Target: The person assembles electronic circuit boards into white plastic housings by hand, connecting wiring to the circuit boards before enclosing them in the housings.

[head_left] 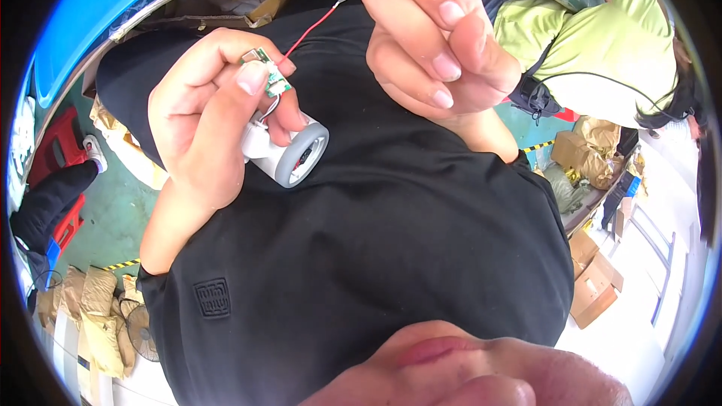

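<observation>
Left hand (201, 114) grips green circuit board (276, 82) and white cylindrical housing (265, 154), board angled eleven-to-five; at its three o'clock, right hand (440, 41) curls, contents unclear.

Circuit board (275, 81) above cylindrical housing (284, 156) in the left hand (203, 109)
A wire (308, 31) rises rightward from the board, left of the right hand (440, 41); an open carton (269, 9) lies beyond, a fan (141, 331) at lower left, a cardboard box (598, 289) at lower right.
</observation>
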`<state>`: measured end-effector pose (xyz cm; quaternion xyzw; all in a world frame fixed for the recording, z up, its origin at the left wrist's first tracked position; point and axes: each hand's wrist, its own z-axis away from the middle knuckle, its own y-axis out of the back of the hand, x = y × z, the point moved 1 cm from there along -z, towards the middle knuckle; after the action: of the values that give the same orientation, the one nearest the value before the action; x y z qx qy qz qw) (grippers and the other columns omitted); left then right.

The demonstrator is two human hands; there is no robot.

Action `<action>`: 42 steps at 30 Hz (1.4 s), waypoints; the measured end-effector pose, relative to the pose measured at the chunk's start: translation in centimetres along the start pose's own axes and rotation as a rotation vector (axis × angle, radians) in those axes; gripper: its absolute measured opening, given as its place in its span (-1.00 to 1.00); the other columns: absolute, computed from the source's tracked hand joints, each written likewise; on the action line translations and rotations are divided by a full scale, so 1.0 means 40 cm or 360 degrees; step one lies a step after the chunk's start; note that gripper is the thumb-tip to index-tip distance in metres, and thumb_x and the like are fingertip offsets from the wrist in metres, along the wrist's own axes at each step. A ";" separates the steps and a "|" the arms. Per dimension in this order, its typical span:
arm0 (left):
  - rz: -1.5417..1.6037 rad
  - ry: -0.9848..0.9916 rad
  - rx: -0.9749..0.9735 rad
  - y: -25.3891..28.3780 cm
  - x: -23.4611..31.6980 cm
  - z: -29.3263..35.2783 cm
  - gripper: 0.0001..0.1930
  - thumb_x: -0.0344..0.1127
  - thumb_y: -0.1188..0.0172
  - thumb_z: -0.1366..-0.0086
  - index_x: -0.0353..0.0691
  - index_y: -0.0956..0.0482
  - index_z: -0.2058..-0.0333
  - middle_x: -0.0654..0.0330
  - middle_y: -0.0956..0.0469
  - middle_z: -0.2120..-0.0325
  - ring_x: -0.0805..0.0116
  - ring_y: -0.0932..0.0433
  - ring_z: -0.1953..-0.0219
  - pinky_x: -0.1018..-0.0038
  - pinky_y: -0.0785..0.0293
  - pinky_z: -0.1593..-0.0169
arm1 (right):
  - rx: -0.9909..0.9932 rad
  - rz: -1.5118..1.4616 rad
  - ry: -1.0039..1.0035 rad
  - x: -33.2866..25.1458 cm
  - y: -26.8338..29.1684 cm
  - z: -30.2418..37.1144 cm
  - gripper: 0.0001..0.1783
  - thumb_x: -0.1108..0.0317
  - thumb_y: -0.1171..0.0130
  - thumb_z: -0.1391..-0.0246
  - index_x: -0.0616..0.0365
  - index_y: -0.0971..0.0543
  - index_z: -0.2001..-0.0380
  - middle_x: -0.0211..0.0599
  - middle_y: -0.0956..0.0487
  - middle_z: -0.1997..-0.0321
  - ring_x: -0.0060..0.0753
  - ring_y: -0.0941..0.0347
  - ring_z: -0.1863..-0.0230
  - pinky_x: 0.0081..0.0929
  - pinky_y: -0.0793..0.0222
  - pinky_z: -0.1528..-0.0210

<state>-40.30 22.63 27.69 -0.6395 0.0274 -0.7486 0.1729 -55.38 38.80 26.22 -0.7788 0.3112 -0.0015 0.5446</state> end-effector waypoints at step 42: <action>-0.0009 -0.0117 -0.0221 -0.005 -0.019 -0.011 -0.79 -0.40 0.01 -0.52 -0.42 -0.53 0.24 0.09 -0.60 0.52 0.49 -0.56 0.55 0.61 -0.48 0.42 | -0.0280 0.3162 0.0735 0.024 -0.043 -0.016 -0.66 0.72 -0.40 0.35 0.23 -0.74 0.38 -0.42 -0.42 0.73 -0.59 -0.36 0.73 -0.63 -0.22 0.65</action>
<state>-40.67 22.98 26.95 -0.6770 0.0712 -0.7214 0.1270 -53.98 38.17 27.62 -0.1870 0.9124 0.3233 0.1675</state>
